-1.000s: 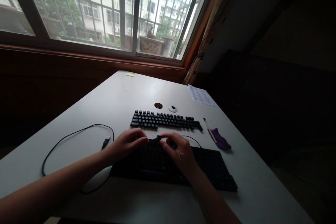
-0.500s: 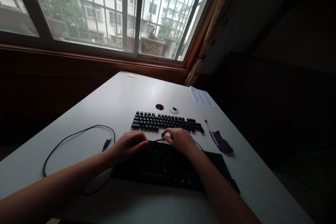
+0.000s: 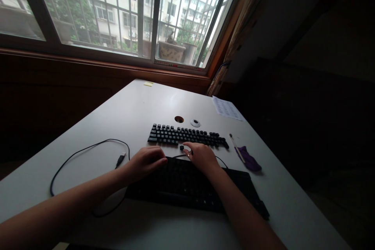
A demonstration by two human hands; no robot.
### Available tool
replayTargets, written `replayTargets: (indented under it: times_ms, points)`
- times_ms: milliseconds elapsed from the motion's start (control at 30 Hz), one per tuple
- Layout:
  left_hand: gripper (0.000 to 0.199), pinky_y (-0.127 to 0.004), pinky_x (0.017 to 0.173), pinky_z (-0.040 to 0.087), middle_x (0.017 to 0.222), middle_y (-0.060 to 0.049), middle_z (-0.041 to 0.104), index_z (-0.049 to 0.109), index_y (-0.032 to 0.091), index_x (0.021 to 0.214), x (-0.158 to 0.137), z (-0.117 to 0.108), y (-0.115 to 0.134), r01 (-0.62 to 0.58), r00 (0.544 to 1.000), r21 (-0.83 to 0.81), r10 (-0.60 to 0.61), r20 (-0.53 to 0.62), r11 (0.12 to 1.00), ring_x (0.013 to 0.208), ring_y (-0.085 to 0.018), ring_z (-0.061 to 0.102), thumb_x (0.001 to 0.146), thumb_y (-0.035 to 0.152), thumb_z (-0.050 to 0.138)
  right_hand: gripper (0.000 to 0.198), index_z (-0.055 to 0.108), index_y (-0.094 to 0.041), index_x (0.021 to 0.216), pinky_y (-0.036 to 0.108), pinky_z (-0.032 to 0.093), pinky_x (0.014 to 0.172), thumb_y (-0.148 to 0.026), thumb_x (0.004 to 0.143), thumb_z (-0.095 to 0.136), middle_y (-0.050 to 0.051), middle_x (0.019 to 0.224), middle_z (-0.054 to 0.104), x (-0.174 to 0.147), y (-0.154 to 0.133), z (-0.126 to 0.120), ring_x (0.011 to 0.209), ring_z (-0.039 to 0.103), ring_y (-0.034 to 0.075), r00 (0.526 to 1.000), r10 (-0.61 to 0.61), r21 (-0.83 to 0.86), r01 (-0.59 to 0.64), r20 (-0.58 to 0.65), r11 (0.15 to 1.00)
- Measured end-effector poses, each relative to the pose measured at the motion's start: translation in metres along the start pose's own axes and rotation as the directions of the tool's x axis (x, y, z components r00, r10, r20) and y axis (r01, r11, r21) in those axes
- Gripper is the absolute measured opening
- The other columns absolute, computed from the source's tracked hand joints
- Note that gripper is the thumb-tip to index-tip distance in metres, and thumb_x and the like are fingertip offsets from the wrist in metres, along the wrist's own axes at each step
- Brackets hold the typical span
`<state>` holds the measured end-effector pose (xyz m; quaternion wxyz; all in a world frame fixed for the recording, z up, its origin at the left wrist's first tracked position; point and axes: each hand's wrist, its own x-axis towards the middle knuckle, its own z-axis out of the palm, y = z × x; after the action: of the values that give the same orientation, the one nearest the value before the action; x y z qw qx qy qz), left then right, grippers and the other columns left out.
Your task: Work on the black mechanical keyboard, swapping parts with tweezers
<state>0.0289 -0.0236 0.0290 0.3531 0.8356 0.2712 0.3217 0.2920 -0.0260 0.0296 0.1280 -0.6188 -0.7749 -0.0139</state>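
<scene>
A black keyboard (image 3: 181, 187) lies on the white table in front of me, under my forearms. Over its upper left part rests my left hand (image 3: 150, 160), fingers curled in toward the thumb; what they hold, if anything, is hidden. My right hand (image 3: 200, 155) is beyond the keyboard's top edge, thumb and index finger pinched at a small black keycap (image 3: 181, 147). That keycap is just below a block of loose black keycaps (image 3: 175, 134), which are laid out in rows like a keyboard. The keyboard's cable (image 3: 179, 156) shows between the hands.
A looped cable with a USB plug (image 3: 120, 159) lies left. On the right are a brush (image 3: 237, 149) and a purple cloth (image 3: 249, 159). Farther back are a round hole (image 3: 179, 119), its white cover ring (image 3: 195, 123), a printed sheet (image 3: 227, 108) and a yellow note (image 3: 148, 84).
My right hand has shifted the keycap slightly away from me, closer to the rows of keycaps. The left hand stays in nearly the same place.
</scene>
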Motion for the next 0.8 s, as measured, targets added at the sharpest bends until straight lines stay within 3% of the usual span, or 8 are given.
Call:
replayTargets:
  times_ms: [100,267,367,433,567,800]
  points:
    - [0.026,-0.026,0.070,0.044,0.080,-0.005,0.062,0.064,0.015,0.085,0.000,0.000,0.000,-0.001,1.000,0.009,0.001,0.007,1.000,0.074,-0.016,0.056,0.097,0.036,0.055,0.026,0.070,-0.029,0.116,0.033,0.048,0.075,-0.028,0.093,0.059,0.005,0.101,0.077,-0.004,-0.003,-0.004,0.087,0.069,0.025,1.000,-0.007,-0.011,0.007,-0.018,1.000]
    - [0.026,-0.026,0.070,0.044,0.080,-0.004,0.062,0.064,0.014,0.084,0.001,0.001,-0.002,-0.006,1.000,0.014,0.006,0.006,1.000,0.074,-0.016,0.056,0.097,0.035,0.055,0.025,0.073,-0.024,0.102,0.041,0.041,0.087,-0.031,0.099,0.050,0.008,0.088,0.075,-0.011,-0.008,-0.016,0.095,0.057,0.028,0.986,-0.096,-0.121,0.079,-0.138,0.989]
    - [0.025,-0.026,0.070,0.044,0.079,-0.004,0.062,0.064,0.014,0.084,0.000,0.002,-0.003,-0.019,1.000,0.019,0.019,-0.001,1.000,0.074,-0.016,0.056,0.096,0.034,0.055,0.025,0.071,-0.023,0.111,0.045,0.036,0.095,-0.025,0.099,0.049,0.008,0.092,0.073,-0.013,-0.006,-0.018,0.104,0.051,0.029,0.978,-0.121,-0.133,0.098,-0.172,0.986]
    - [0.024,-0.026,0.070,0.044,0.079,-0.004,0.062,0.064,0.014,0.084,0.000,0.002,-0.003,-0.026,1.000,0.021,0.026,0.000,0.999,0.074,-0.016,0.056,0.096,0.033,0.055,0.030,0.066,-0.020,0.122,0.040,0.038,0.095,-0.017,0.099,0.047,0.008,0.098,0.071,-0.014,-0.003,-0.016,0.104,0.053,0.027,0.983,-0.146,-0.115,0.134,-0.112,0.984]
    - [0.024,-0.026,0.070,0.044,0.079,-0.004,0.062,0.063,0.014,0.084,0.000,0.002,-0.002,-0.033,0.999,0.020,0.033,0.005,0.999,0.074,-0.016,0.056,0.097,0.032,0.055,0.042,0.059,-0.021,0.133,0.028,0.045,0.080,-0.009,0.096,0.041,0.008,0.110,0.066,-0.016,0.001,-0.008,0.093,0.061,0.020,0.990,-0.129,-0.079,0.134,0.056,0.988]
    - [0.023,-0.025,0.069,0.044,0.078,-0.004,0.062,0.064,0.014,0.084,0.001,0.004,-0.005,-0.046,0.999,0.039,0.045,0.011,0.998,0.073,-0.015,0.056,0.096,0.032,0.056,0.046,0.056,-0.025,0.137,0.027,0.046,0.080,-0.015,0.094,0.044,0.006,0.118,0.064,-0.019,-0.002,-0.003,0.097,0.063,0.020,0.985,-0.121,-0.091,0.132,0.124,0.987]
